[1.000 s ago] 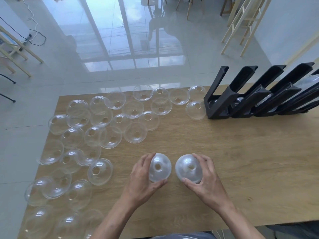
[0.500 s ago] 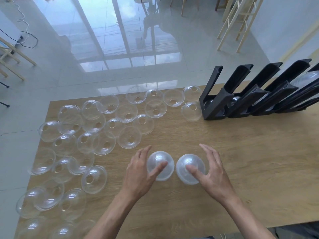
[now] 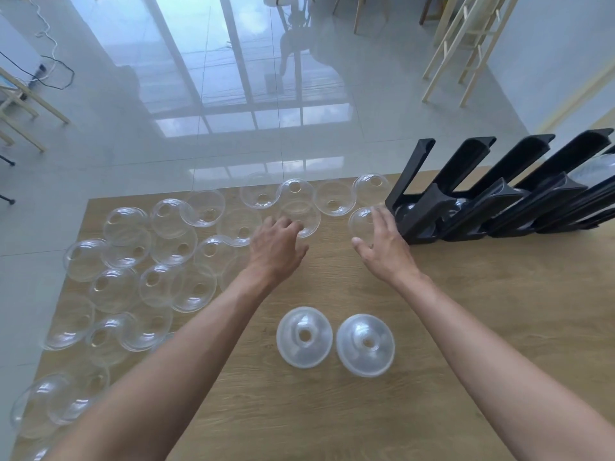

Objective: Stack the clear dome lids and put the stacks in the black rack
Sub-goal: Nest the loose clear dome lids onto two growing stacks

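Note:
Two stacks of clear dome lids stand side by side near the front of the wooden table, the left stack (image 3: 304, 337) and the right stack (image 3: 365, 345), with neither hand on them. My left hand (image 3: 278, 247) hovers over the loose lids, its fingers curled at the rim of a single lid (image 3: 301, 217). My right hand (image 3: 382, 242) is spread open over another single lid (image 3: 361, 222) just left of the black rack (image 3: 472, 207). The rack has several slanted slots; a few lids sit low inside them.
Many loose clear lids (image 3: 159, 254) cover the left half of the table (image 3: 499, 311), some overlapping, right up to its left edge. Bare wood lies right of the stacks. Wooden frames (image 3: 462, 44) and a cable (image 3: 50, 71) are on the glossy floor beyond.
Both hands let go of the two stacks, which now rest on the table, and reached forward to the loose lids near the far edge. The view tilted as well.

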